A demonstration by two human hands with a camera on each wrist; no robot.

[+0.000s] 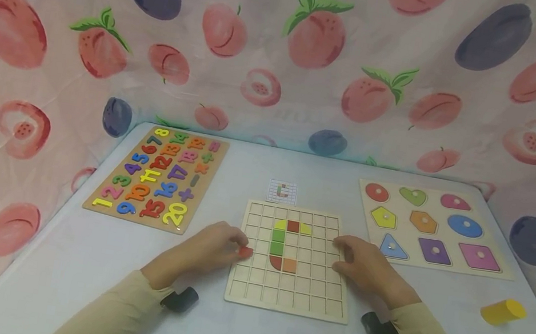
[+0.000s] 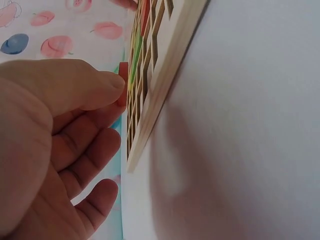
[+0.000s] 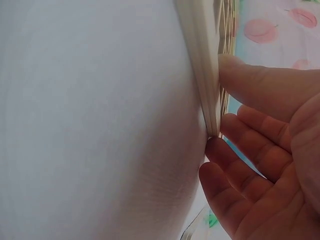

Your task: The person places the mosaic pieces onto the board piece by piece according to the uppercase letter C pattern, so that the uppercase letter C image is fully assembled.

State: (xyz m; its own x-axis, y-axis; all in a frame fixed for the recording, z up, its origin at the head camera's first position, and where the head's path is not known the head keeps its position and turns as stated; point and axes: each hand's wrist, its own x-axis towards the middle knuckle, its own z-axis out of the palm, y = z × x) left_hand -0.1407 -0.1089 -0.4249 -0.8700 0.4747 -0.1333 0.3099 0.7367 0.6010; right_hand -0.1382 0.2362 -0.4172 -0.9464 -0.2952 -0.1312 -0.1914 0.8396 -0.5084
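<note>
My left hand (image 1: 215,248) pinches a small red piece (image 1: 245,252) between thumb and fingers, at the left rim of a wooden grid board (image 1: 287,300). In the left wrist view the thumb covers part of the red piece (image 2: 123,75). My right hand (image 1: 367,265) touches the board's right rim with its thumb and fingers, which are loosely bent. On the grid lie a red square (image 1: 293,227), yellow pieces (image 1: 306,229) on either side of it, green squares (image 1: 276,248), a red rounded piece (image 1: 275,263) and an orange square (image 1: 289,265).
Behind the board lies a small pattern card (image 1: 282,191). A number puzzle (image 1: 197,191) is at the left, a shape puzzle (image 1: 406,251) at the right. A yellow cylinder (image 1: 501,312) lies near the right table edge. Fruit-patterned cloth (image 1: 267,34) hangs behind.
</note>
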